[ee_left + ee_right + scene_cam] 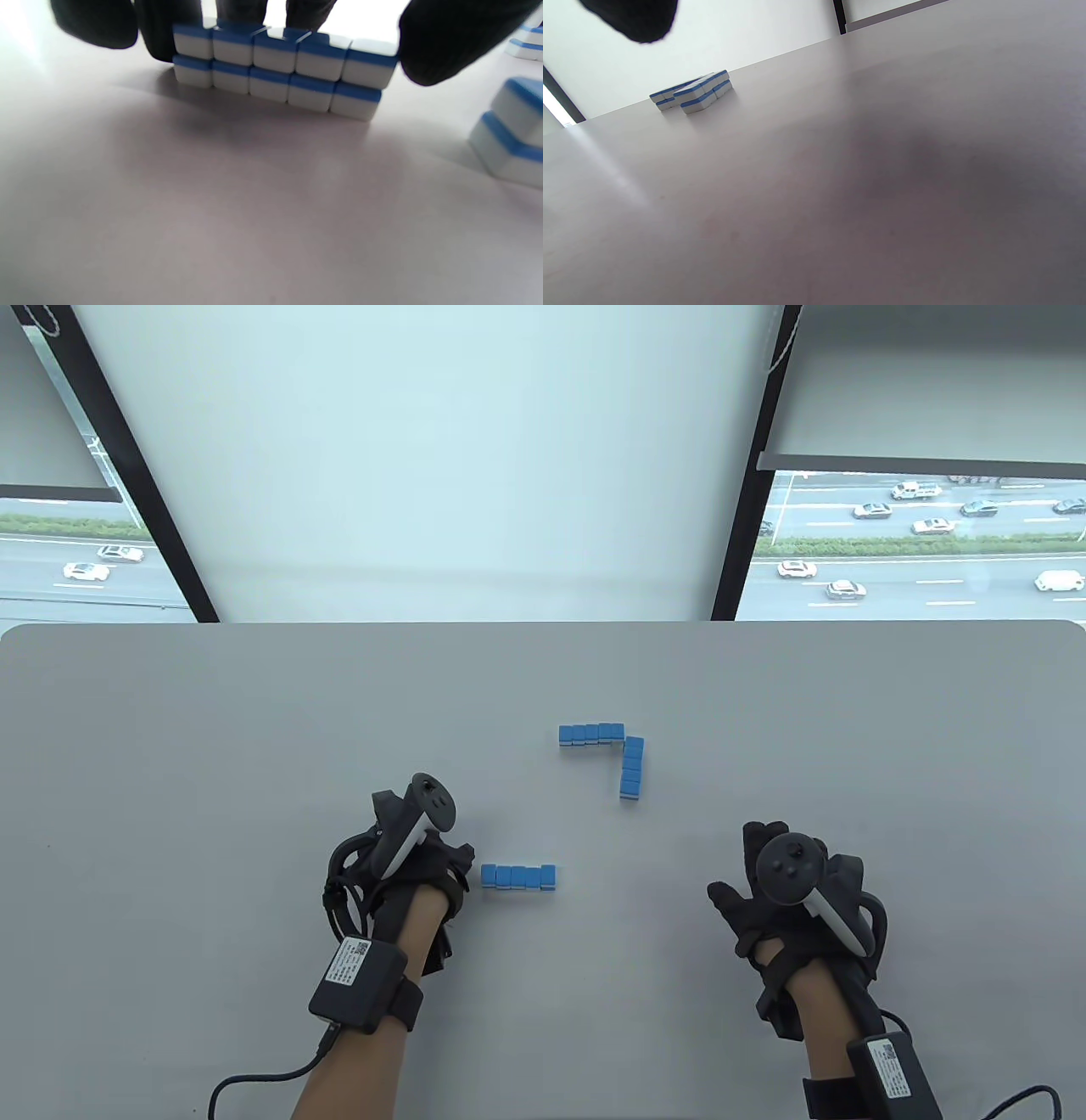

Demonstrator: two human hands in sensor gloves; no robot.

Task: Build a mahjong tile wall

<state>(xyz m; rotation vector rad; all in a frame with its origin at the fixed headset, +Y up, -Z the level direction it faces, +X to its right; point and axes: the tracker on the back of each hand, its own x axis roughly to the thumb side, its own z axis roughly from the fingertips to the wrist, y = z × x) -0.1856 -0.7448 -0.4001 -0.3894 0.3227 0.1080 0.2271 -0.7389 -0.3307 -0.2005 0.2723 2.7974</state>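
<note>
Blue-and-white mahjong tiles stand in two-high rows on the grey table (212, 780). The near row (518, 876), five tiles long, shows broadside in the left wrist view (275, 72). My left hand (450, 867) sits just left of it, its gloved fingers (157, 29) hanging round the row's ends; I cannot tell whether they touch. A back row (591, 734) and a side row (632, 768) meet in a corner, which also appears as a tile corner (691, 93) in the right wrist view. My right hand (751, 882) lies spread out to the right, holding nothing.
The side row's end (509, 131) stands close to the right of the near row. Cables trail from both wrist units toward the table's front edge. A window with dark frames lies beyond the far edge (543, 623).
</note>
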